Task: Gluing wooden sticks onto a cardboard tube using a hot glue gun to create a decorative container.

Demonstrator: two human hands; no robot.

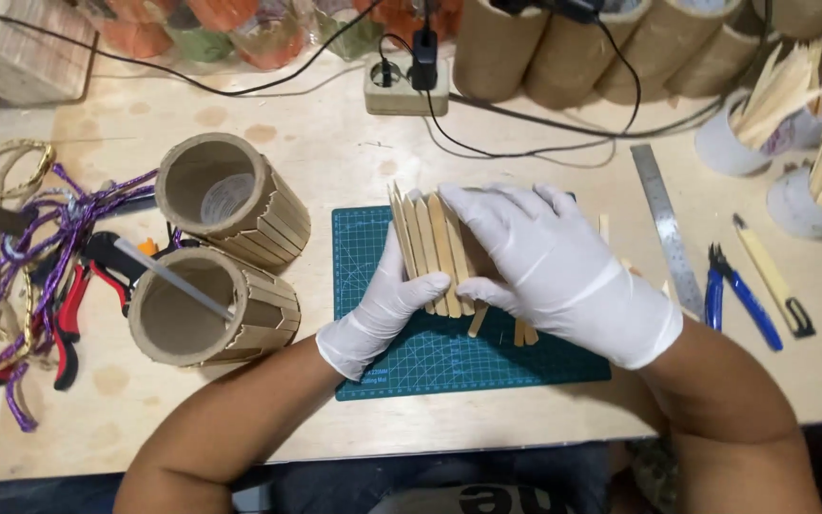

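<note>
Holding a cardboard tube down on the green cutting mat, mid-table, right in front of me. Head view only.

Tube is lying on its side and wearing a row of pointed wooden sticks, side by side, tips pointing away from me. Most of the tube is hiding under my hands.

My left hand, white glove, is gripping from the near left: thumb lying across the lower ends of the sticks, fingers curled in tight against them.

My right hand, also gloved, is lying flat over the tube's right side, fingers together and pressing on the sticks. Thumb is pointing left toward the left thumb, nearly touching it.

A few loose sticks are poking out from under the right palm onto the mat.

Left of the mat: two more tubes, partly clad in sticks, lying on their sides with open ends facing left. Red-and-black pliers and purple cord are sitting beyond them.

Right of the mat: steel ruler, blue cutters, craft knife, two cups of sticks.
</note>
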